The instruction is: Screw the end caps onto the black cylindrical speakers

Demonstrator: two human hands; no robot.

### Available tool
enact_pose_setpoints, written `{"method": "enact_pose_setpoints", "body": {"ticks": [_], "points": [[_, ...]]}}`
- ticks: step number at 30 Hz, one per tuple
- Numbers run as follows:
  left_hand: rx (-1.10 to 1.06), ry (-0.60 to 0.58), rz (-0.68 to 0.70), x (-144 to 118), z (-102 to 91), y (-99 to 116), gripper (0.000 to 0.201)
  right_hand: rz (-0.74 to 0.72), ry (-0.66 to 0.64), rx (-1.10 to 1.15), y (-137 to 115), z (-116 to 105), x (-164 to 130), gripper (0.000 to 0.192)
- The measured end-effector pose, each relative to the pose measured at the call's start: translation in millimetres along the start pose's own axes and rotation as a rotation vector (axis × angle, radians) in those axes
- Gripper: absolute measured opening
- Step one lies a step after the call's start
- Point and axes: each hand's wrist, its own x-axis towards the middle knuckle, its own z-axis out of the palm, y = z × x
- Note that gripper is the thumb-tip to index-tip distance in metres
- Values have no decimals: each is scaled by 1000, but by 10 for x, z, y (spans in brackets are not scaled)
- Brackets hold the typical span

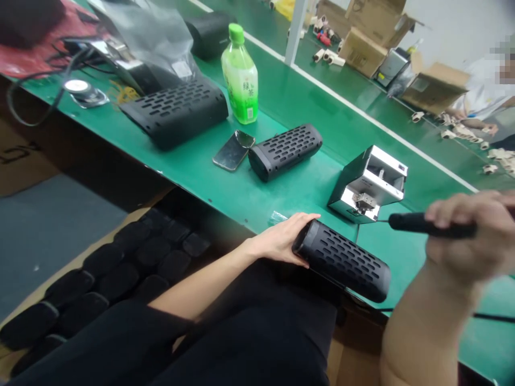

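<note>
My left hand [284, 239] is wrapped round the near end of a black slotted speaker housing [350, 262], which lies at the front edge of the green table. In my right hand [469, 230], raised at the right, is a black electric screwdriver [426, 224]. Its thin bit points left, in front of the lower edge of a silver-and-black screw feeder [368, 185]; whether the tip touches it I cannot tell. Another slotted housing [285, 151] lies further back, apart from both hands.
A phone [233, 151], a green tea bottle [243, 75] and a larger slotted housing [177, 112] stand left of centre. Cables [60, 96] and a plastic bag [156, 37] lie behind. Below the table, a box holds several black parts [104, 279]. A person [483, 91] sits across.
</note>
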Motion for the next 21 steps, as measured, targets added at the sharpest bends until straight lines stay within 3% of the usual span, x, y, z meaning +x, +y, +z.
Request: {"method": "enact_pose_setpoints", "body": {"ticks": [3, 7, 14, 21], "points": [[-20, 11, 14, 7, 5, -10, 133, -70, 133, -24, 316, 376, 363, 41], [-46, 21, 36, 12, 1, -19, 131, -77, 166, -16, 589, 627, 449, 29], [-31, 10, 34, 19, -7, -34, 135, 28, 104, -36, 642, 639, 288, 24], [-45, 2, 7, 19, -32, -7, 137, -35, 154, -20, 559, 608, 265, 24]]}}
